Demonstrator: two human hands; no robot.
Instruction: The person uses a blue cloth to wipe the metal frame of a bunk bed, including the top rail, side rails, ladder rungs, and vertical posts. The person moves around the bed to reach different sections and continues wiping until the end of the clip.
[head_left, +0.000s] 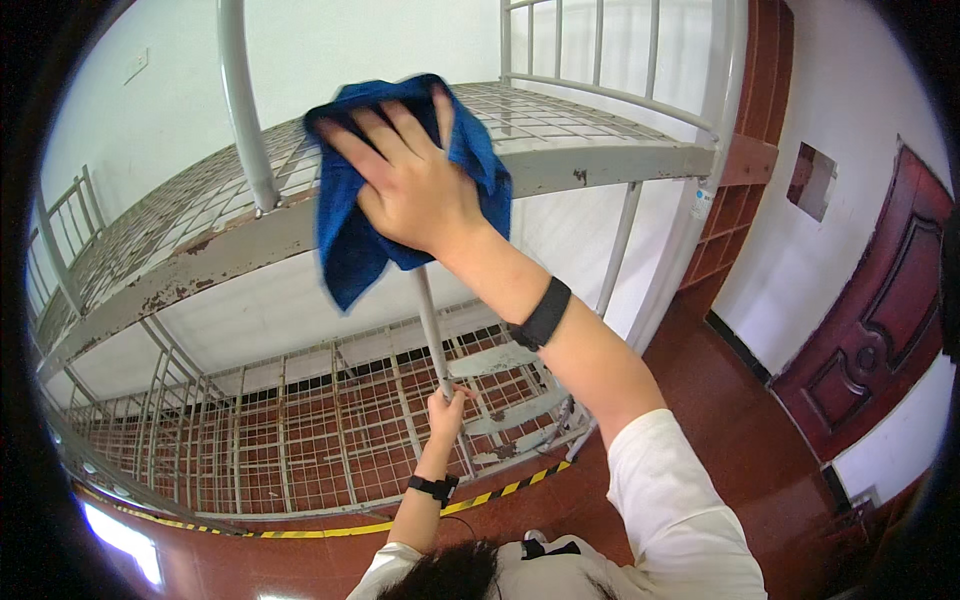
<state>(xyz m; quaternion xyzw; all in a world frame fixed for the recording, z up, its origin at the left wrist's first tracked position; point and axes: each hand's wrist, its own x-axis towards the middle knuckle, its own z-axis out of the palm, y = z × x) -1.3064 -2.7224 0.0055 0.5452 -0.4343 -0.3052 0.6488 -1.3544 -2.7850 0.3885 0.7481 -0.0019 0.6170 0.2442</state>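
My right hand (412, 172) lies with spread fingers on a dark blue cloth (349, 247), which drapes over the front rail (600, 169) of the upper bunk of a grey metal bed frame. The cloth hides the part of the rail under it. Lower down, my left hand (448, 409) grips a slim grey metal post (431, 322), the ladder's by its look. Paint has chipped off the rail (187, 277) left of the cloth. Behind the cloth stretches the upper bunk's wire mesh base (525, 112).
A lower mesh bunk (300, 442) sits near the red-brown floor, with pale ladder steps (502, 360) at its right end. Yellow-black tape (330, 532) runs along the floor. An upright post (244, 112) rises left of the cloth. Further right are brown shelving (727, 225) and a dark red door (870, 315).
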